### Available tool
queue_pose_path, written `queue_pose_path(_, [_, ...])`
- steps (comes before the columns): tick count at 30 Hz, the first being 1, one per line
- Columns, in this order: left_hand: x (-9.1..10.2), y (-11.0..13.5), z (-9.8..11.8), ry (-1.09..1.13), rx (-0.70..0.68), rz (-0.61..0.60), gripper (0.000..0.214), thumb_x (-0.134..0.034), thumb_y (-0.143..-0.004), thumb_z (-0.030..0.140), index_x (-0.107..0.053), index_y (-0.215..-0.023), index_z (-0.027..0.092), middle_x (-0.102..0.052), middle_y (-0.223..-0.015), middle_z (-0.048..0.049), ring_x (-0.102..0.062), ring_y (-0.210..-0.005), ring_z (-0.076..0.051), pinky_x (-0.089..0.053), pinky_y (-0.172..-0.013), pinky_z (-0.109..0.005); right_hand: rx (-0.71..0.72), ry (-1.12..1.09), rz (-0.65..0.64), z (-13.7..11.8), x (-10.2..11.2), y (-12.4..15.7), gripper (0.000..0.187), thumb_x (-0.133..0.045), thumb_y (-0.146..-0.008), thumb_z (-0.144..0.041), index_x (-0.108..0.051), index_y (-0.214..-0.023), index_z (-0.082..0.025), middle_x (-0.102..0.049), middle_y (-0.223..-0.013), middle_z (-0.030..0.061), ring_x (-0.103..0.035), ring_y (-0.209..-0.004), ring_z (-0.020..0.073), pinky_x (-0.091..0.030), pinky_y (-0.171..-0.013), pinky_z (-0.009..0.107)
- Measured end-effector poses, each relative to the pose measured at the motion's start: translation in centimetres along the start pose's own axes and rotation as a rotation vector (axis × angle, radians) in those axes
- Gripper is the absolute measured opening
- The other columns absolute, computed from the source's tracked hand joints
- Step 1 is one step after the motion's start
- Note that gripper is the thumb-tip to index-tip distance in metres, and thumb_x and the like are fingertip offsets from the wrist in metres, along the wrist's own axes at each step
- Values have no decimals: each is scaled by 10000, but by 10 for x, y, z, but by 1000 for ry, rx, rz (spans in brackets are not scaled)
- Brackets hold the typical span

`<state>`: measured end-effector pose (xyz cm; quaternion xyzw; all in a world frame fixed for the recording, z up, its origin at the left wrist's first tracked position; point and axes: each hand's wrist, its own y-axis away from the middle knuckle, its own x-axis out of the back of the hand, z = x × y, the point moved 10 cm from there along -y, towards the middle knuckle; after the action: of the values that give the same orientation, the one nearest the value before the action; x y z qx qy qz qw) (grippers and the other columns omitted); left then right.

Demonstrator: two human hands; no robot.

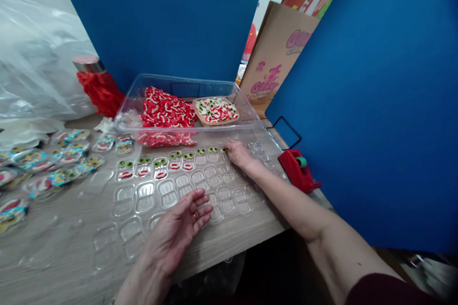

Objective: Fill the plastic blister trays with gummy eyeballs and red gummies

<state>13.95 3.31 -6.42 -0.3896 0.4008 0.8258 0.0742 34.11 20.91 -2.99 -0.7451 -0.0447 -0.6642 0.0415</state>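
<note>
My right hand [238,155] rests with its fingertips on a clear plastic blister tray [168,193], touching the end of a row of green gummy eyeballs [200,151]. Whether those fingers grip an eyeball is hidden. My left hand [179,228] lies open over the tray's lower cells, fingers apart and holding nothing, with a gold ring on one finger. Red gummy lips [161,175] fill cells just below the eyeballs. The lower cells hold no gummies.
A transparent bin [186,83] holds red-and-white gummies and a round board of mixed gummies. Sealed candy packs [67,157] lie at left. A red tape dispenser [296,169] stands at right, against a blue panel [375,105]. A cardboard box [275,52] leans behind.
</note>
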Motion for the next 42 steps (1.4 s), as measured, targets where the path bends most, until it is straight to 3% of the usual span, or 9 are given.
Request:
queue_pose_path(7, [10, -2, 1, -13, 2, 83, 235, -677, -859, 143, -678, -1089, 96, -708, -1066, -157, -731, -833, -242, -608, -742, -352, -3, 29, 69, -12, 22, 22, 273, -444, -923, -121, -715, -924, -158, -680, -1081, 106, -614, -865, 176, -402, -735, 257])
queue_pose_path(9, [13, -3, 3, -28, 8, 94, 224, -665, -868, 141, -672, -1088, 97, -711, -1050, -155, -730, -821, -241, -607, -738, -350, 47, 23, 169, -23, 47, 31, 265, -433, -949, -151, -696, -970, -180, -671, -1111, 84, -610, -924, 173, -406, -786, 252])
queue_pose_path(12, [13, -7, 8, -30, 2, 93, 206, -647, -886, 149, -670, -1085, 104, -713, -1042, -152, -731, -836, -240, -604, -765, -356, 132, 50, 395, -41, 105, 28, 285, -385, -998, -229, -664, -1046, -199, -649, -1163, 91, -587, -1033, 199, -398, -874, 280])
queue_pose_path(15, [9, -13, 13, -17, -5, 73, 198, -648, -890, 158, -673, -1081, 114, -716, -1044, -143, -731, -847, -239, -602, -779, -360, 36, 146, 400, -36, 141, -19, 338, -328, -1019, -278, -632, -1133, -186, -633, -1199, 130, -557, -1130, 251, -410, -907, 326])
queue_pose_path(18, [8, -18, 17, -10, -5, 53, 193, -656, -887, 167, -676, -1072, 114, -721, -1036, -136, -735, -834, -243, -603, -745, -350, -36, 205, 88, -22, 124, -88, 408, -403, -991, -354, -531, -1340, -186, -592, -1307, 171, -567, -1161, 294, -454, -884, 357])
queue_pose_path(23, [22, -21, 19, 19, 26, 66, 217, -703, -848, 171, -677, -1056, 116, -730, -994, -132, -738, -806, -248, -603, -722, -352, 82, 227, -56, -24, 86, -152, 478, -506, -946, -445, -567, -1340, -182, -605, -1313, 192, -545, -1231, 331, -429, -983, 389])
queue_pose_path(32, [27, -16, 24, 49, 1, 36, 258, -752, -800, 159, -696, -1050, 123, -735, -1003, -142, -736, -837, -256, -603, -752, -364, 110, 126, -43, -19, 68, -172, 407, -469, -909, -155, -597, -1295, -179, -570, -1333, 196, -598, -1137, 303, -446, -897, 360])
queue_pose_path(38, [32, -16, 20, 50, 7, 67, 269, -775, -789, 175, -707, -1044, 125, -730, -995, -129, -733, -832, -248, -588, -746, -342, -10, -121, 50, 0, 88, -186, 305, -575, -831, -115, -684, -1115, -150, -643, -1210, 130, -589, -1094, 238, -417, -917, 287])
queue_pose_path(42, [29, -17, 19, 32, 8, 91, 255, -762, -801, 168, -701, -1043, 115, -733, -966, -125, -732, -816, -237, -586, -741, -340, -180, -374, 137, 26, 103, -188, 242, -569, -848, -82, -680, -1054, -142, -681, -978, 54, -617, -888, 172, -458, -790, 257])
